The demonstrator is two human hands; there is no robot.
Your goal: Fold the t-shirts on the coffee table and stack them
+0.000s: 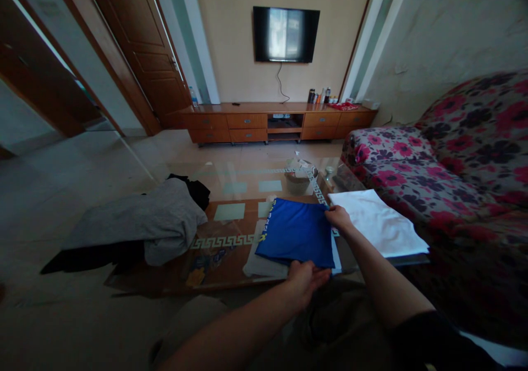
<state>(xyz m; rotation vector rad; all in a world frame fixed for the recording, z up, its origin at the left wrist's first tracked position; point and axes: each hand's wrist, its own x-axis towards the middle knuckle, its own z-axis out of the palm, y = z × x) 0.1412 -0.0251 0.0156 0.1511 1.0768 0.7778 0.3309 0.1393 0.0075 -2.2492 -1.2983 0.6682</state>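
A blue piece of clothing (pixel 297 230), folded into a rough square, lies on the glass coffee table (pixel 198 272). Light lettering and a yellow mark run along its left edge. My right hand (pixel 339 218) pinches its far right corner. At the near edge, my left hand (pixel 305 282) holds the fabric, its fingers pointing right and partly hidden. Something pale (pixel 258 258) shows beneath the blue cloth on the left. To the right of my right hand lies a folded white garment (pixel 377 222).
A heap of grey clothing (pixel 136 219) with black cloth covers the table's left end. A basket (pixel 299 183) shows near the table's far side. The flowered sofa (pixel 454 178) stands right. A wooden TV cabinet (pixel 247 122) is against the far wall.
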